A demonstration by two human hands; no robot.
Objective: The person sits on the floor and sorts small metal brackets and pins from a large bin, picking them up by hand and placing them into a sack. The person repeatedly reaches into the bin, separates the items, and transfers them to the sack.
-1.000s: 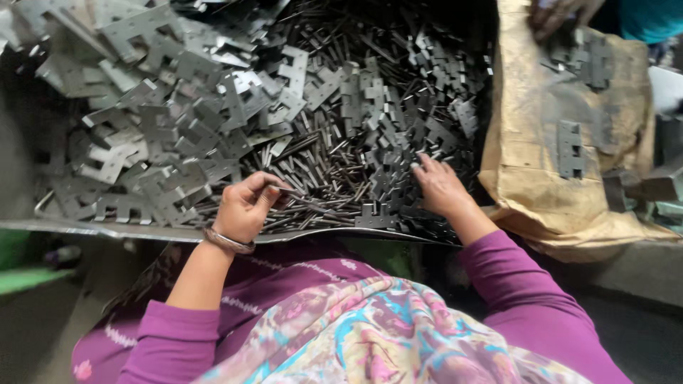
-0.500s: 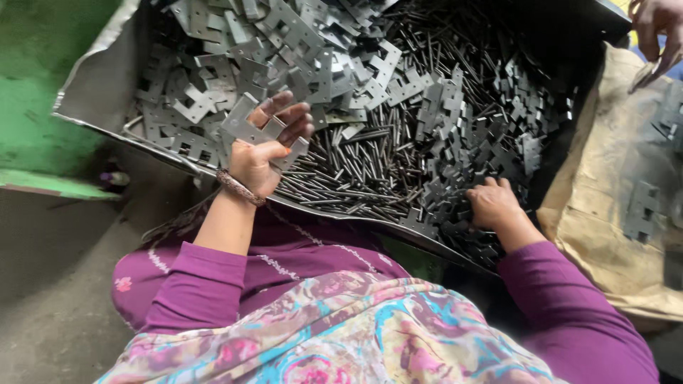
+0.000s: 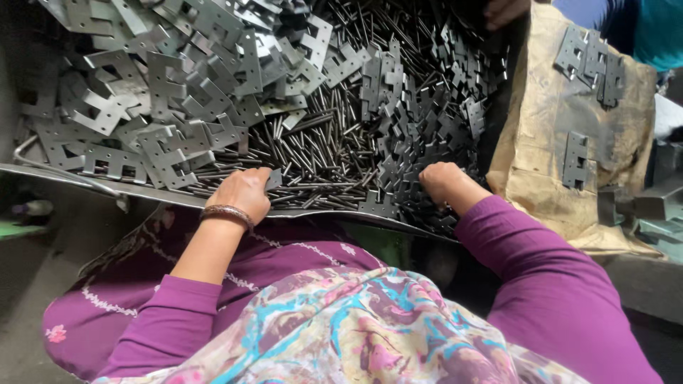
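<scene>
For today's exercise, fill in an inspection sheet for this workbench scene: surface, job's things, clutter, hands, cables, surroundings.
Surface: metal tray, heaped full.
Job's things: flat hinge plates at left; thin pins in the middle.
Clutter: brown paper at right with a few plates on it.
Hands: left hand rests on the pins, bangle on the wrist; right hand is curled into the pile, grasp hidden.
Cables: nothing seen.
Surroundings: another person's hand at top.
</scene>
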